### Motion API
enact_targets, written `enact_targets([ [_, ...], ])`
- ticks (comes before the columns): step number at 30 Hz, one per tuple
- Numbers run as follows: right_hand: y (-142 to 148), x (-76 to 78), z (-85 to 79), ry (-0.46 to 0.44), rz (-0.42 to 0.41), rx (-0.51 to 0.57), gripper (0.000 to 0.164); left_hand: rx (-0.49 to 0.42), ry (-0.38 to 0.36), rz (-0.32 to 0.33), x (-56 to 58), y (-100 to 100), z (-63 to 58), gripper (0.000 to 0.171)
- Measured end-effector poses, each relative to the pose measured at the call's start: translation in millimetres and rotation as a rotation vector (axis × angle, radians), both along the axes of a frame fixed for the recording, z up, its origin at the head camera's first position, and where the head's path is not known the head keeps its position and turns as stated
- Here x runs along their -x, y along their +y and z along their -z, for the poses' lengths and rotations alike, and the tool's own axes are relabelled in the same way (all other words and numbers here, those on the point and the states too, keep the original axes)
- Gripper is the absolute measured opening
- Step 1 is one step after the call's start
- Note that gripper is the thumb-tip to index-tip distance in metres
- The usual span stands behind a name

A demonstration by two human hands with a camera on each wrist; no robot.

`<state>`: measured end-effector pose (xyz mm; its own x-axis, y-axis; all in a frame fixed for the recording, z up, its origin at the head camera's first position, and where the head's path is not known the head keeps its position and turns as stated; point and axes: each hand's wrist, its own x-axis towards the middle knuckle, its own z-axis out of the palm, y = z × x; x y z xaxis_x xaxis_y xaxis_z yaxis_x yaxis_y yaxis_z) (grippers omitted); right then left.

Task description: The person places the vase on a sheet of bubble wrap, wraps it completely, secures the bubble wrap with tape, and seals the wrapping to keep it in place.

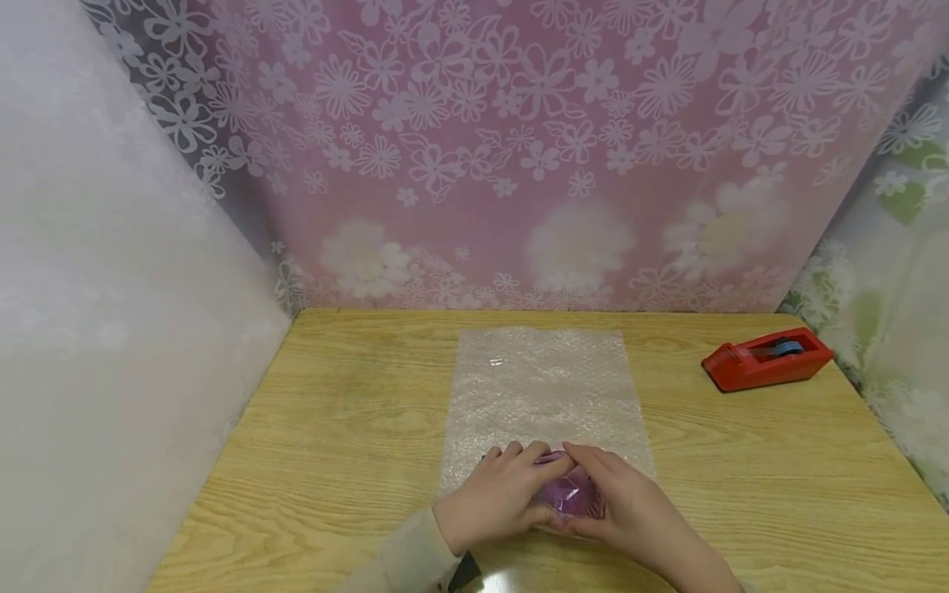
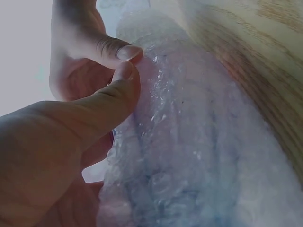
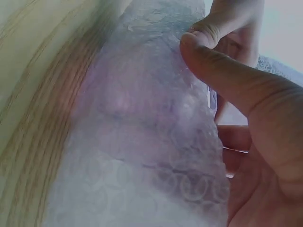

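Close to the front of the table, a shiny purple thing (image 1: 569,492) shows between my two hands; its kind is covered by fingers and wrap. My left hand (image 1: 504,498) curves over its left side and my right hand (image 1: 626,502) over its right. Clear bubble wrap (image 2: 189,123) rises around it in the left wrist view, with a purplish tint showing through. Both thumbs press the wrap's near edge, tip beside tip. In the right wrist view the fingers (image 3: 234,142) of my right hand are on the far side of the bubble wrap (image 3: 147,123).
Flat bubble wrap (image 1: 549,387) stretches away from the hands toward the back of the wooden table (image 1: 356,412). A red tape dispenser (image 1: 767,360) with a blue roll stands at the back right. Flowered pink cloth (image 1: 474,165) hangs behind, with pale sheets at both sides.
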<state>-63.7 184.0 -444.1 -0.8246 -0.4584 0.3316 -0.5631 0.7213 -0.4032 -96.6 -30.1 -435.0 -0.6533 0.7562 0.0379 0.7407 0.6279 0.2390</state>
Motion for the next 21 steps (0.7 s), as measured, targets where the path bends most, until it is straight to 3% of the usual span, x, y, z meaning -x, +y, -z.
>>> enact_targets([
  [4, 1, -0.4, -0.3, 0.012, -0.026, 0.009, 0.086, -0.008, -0.005, 0.006, 2.6, 0, -0.3, 0.081],
  [15, 6, 10.2, -5.4, -0.136, -0.09, 0.027, 0.083, -0.011, -0.132, 0.023, 11.5, -3, -1.9, 0.076],
  [21, 8, 17.7, -6.1, -0.188, -0.117, 0.052, 0.084, -0.039, -0.168, -0.024, 12.4, -2, -5.5, 0.064],
])
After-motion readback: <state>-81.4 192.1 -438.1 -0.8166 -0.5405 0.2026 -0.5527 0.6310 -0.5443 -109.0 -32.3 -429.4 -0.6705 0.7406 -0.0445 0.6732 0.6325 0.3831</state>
